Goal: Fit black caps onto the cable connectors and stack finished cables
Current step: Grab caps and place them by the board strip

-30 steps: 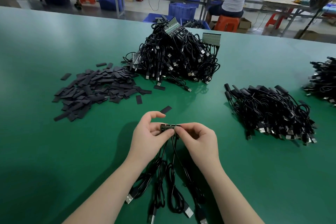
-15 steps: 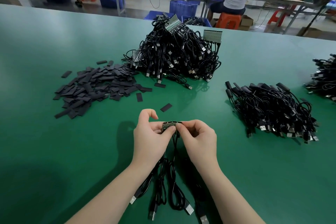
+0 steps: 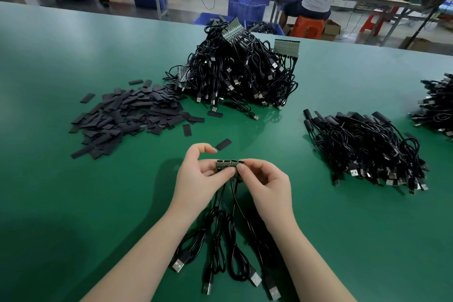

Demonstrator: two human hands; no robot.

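On the left of the green table lies a loose heap of flat black caps, with one single cap apart, just beyond the hands. In the middle, the left hand pinches the left end of a small strip of circuit boards between thumb and fingers, the index finger curved free above it; the right hand pinches the right end with curled fingers. The strip is held just above the table. It looks dark green with small parts on it, several little boards side by side, and a thin black cable goes down from each to a silver USB plug resting near the wrists. My judgement is that the boards are about to be broken apart; if the hands bend too hard or near a solder joint, a wire may tear off, and the hanging cables may tangle together. Behind stands a big pile of uncapped cables, and at the right a stack of finished cables.
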